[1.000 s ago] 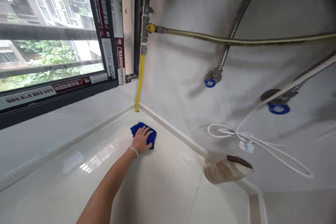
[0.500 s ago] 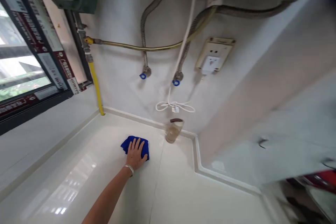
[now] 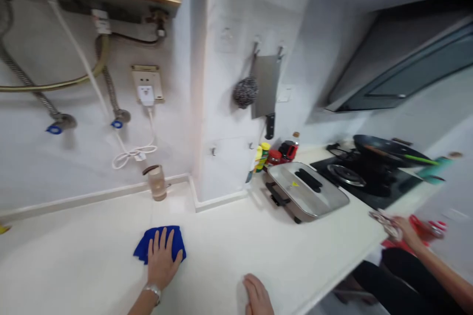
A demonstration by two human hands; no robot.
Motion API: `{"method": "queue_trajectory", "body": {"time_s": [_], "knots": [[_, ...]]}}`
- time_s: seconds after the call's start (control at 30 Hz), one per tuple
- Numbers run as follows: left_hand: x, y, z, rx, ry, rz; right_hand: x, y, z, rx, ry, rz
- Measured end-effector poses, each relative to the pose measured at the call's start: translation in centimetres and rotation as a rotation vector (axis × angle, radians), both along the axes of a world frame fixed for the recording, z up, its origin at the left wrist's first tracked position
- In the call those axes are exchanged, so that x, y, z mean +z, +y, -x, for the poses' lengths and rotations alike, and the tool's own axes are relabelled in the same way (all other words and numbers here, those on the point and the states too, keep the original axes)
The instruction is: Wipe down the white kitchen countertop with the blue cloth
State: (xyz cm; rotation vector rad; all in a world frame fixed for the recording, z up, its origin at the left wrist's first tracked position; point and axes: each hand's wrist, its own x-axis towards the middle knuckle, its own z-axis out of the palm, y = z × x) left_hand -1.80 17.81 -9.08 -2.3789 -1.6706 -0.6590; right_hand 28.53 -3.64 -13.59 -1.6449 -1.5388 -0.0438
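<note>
A blue cloth (image 3: 162,242) lies on the white counter. My left hand (image 3: 162,261), with a silver band at the wrist, rests palm down on it, fingers spread. To the right, my right hand (image 3: 257,296) touches bare counter near the front edge; its fingers stretch forward, holding nothing, and the rest of it is cut off by the frame. Behind the cloth, against the wall, stands a clear glass cup (image 3: 157,184) with a brown piece at its rim.
A lidded electric pan (image 3: 308,189) sits on the counter to the right, near bottles (image 3: 288,150) and a stove (image 3: 365,177) with a wok (image 3: 391,150). A cleaver (image 3: 266,86) and scrubber (image 3: 246,92) hang on the wall. Another person's hand (image 3: 406,231) holds a rag at the counter edge.
The view has swung right, bringing the stove, the electric pan and the other person into sight. My right hand has come into view. My left hand is still on the cloth.
</note>
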Motion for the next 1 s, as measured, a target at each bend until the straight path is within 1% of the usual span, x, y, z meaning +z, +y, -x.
{"method": "queue_trajectory", "body": {"time_s": [0.07,0.17,0.3,0.4,0.43,0.5,0.6,0.67,0.83,1.0], "knots": [[-0.2,-1.5,-2.8,-0.068,0.004,-0.020,0.2,-0.1,0.1,0.008,-0.024,0.008],[-0.5,-3.7,-7.3,-0.158,-0.002,-0.063,0.8,-0.1,0.5,0.046,-0.032,-0.035],[-0.9,-6.1,-13.0,-0.243,-0.022,-0.095,2.2,-0.2,-0.1,0.132,0.077,-0.148],[-1.2,-7.5,-16.5,-0.277,-0.014,-0.132,3.4,-0.4,-2.3,0.144,0.127,-0.175],[-1.3,-8.0,-17.4,-0.288,-0.011,-0.149,3.8,-0.4,-3.5,0.125,0.117,-0.174],[-1.5,-8.8,-18.8,-0.307,-0.009,-0.176,4.5,-0.4,-6.0,0.039,0.079,-0.150],[-1.5,-10.1,-19.6,-0.321,-0.007,-0.179,4.7,-0.2,-9.1,-0.095,0.046,-0.079],[-1.3,-11.0,-19.4,-0.330,0.014,-0.171,4.4,-0.1,-10.1,-0.112,0.046,-0.052],[0.2,-14.3,-17.4,-0.328,0.116,-0.129,3.5,-0.4,-10.0,-0.082,0.060,-0.025],[1.4,-17.9,-14.4,-0.294,0.157,-0.022,3.3,-1.0,-10.0,-0.061,0.061,-0.015]]}}
